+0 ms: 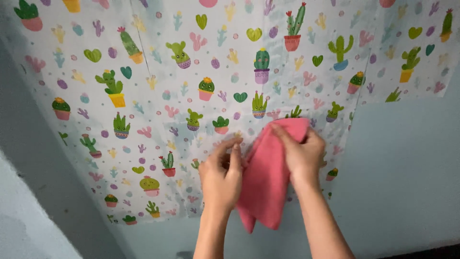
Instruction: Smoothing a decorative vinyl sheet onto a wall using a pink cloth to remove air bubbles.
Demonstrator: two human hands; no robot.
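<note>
- My right hand (301, 152) grips a pink cloth (270, 177) by its upper end, fingers curled over the top fold and pressing it against the cactus-patterned sheet (158, 96) stuck to the wall.
- The cloth hangs down from that grip in a long fold, its lower tip falling past the sheet's bottom edge and over the bare blue wall (407, 172).
- My left hand (221, 175) is just beside the cloth on its left side, fingers drawn narrow together, thumb and fingertips pinched near the cloth's edge; whether they actually hold the fabric I cannot tell.
- Both hands sit near the sheet's lower right corner, close to its right edge.
- The sheet shows potted cacti, hearts and dots on white, and a second piece of the same pattern (417, 52) sits at the upper right.
</note>
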